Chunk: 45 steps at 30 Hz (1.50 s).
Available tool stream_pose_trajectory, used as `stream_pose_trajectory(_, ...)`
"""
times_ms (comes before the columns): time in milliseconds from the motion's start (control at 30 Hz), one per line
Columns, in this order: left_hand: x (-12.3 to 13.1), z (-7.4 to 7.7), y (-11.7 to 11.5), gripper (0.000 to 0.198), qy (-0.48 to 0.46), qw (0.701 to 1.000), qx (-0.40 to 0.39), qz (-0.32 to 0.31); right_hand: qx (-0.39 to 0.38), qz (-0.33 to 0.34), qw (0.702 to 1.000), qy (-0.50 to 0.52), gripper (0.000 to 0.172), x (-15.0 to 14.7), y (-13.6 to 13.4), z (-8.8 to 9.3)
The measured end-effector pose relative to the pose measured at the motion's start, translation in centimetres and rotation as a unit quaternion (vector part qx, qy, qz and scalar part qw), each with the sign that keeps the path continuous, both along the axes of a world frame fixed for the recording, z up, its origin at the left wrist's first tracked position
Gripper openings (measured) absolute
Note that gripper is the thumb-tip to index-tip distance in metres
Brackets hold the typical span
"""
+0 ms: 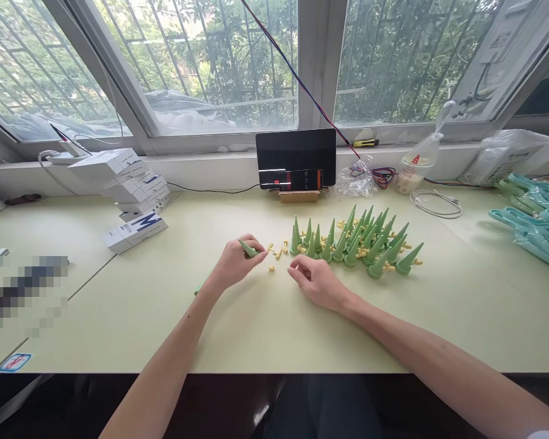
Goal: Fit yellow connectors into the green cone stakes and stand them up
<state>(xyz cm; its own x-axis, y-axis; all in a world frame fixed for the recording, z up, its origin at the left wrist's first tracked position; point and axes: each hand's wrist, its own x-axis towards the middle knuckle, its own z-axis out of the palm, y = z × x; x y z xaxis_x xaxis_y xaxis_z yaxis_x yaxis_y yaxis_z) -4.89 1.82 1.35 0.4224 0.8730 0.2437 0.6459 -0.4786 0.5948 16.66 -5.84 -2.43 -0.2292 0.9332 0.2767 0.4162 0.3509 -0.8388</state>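
Note:
My left hand (234,264) is closed around a green cone (247,248), its tip pointing up and to the left. Just right of it lie several small yellow plastic pieces (278,253) on the table. My right hand (319,283) rests on the tabletop with curled fingers, thumb near the index finger; whatever they may pinch is hidden. Beyond it a dense group of upright green cones (351,251) stands, many with yellow pieces at their sides. A small green part (197,290) shows beside my left forearm, mostly covered.
Stacked white boxes (135,183) stand at back left. A dark tablet (296,152) with a phone (301,180) leans by the window. Clear plastic wrap (354,177), a bagged cup (414,174), a white cable (434,204) and teal plastic parts (537,225) lie to the right.

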Motion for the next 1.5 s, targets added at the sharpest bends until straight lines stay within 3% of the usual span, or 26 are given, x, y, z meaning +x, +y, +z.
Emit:
stream_pose_trajectory(233,1.8,0.2,-2.1,0.021,-0.050,0.992,-0.025,-0.109,-0.040,-0.016,0.997,0.059,0.035,0.0,-0.2,0.7)
stream_pose_trajectory(400,2.8,-0.3,-2.7,0.020,-0.054,0.987,-0.010,-0.153,-0.024,-0.009,0.998,0.060,0.030,0.0,-0.1,0.5)
stream_pose_trajectory(1000,2.8,-0.2,-2.8,0.016,-0.057,0.987,-0.019,-0.149,-0.009,-0.022,0.995,0.096,0.019,-0.1,-0.2,0.5)
stream_pose_trajectory(1300,2.6,0.0,-2.6,0.017,-0.092,0.984,-0.074,-0.135,0.001,-0.039,0.994,0.106,0.019,0.1,-0.2,0.6)
stream_pose_trajectory(1500,2.5,0.3,-2.5,0.019,-0.170,0.963,-0.147,-0.148,-0.004,-0.045,0.992,0.118,0.020,0.1,-0.2,0.5)
